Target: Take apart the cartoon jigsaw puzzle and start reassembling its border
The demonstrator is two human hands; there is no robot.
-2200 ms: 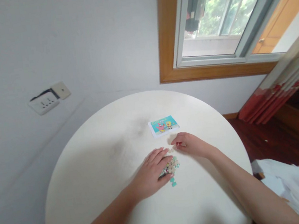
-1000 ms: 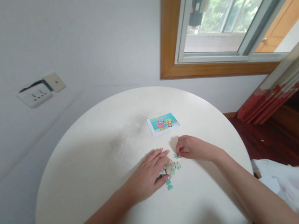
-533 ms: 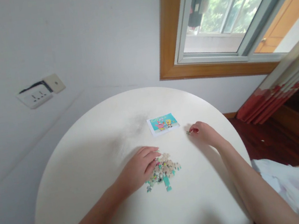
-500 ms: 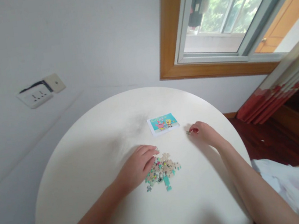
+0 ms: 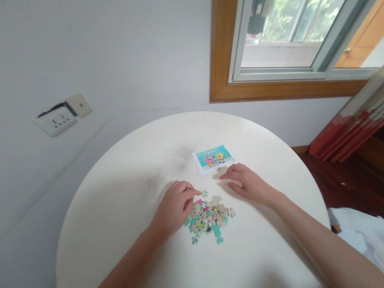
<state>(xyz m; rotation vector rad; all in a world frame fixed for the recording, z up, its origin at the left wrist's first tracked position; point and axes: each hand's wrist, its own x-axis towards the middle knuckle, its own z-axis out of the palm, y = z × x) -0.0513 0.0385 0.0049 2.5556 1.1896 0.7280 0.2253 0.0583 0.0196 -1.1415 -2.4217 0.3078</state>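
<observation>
A loose pile of jigsaw puzzle pieces (image 5: 209,215), some showing beige backs and others teal, pink or yellow faces, lies on the white round table (image 5: 154,282). My left hand (image 5: 175,206) rests at the pile's left edge, its index finger stretched to a pale green puzzle piece (image 5: 204,193) just above the pile. Its thumb is apart from that finger and nothing is gripped. My right hand (image 5: 249,184) hovers right of the pile, thumb and fingers apart, with nothing seen between them. Beyond both hands is a picture card (image 5: 213,158) with cartoon figures on teal.
A wall with a power socket (image 5: 56,120) stands behind the table's far left side. At the right are a wood-framed window (image 5: 277,89), a red and white curtain (image 5: 348,134) and white plastic bags (image 5: 373,237) beside the table.
My right hand has moved left from the table's right side towards the pile, and its fingers have parted. My left index finger now reaches the green piece. The view has shifted slightly.
</observation>
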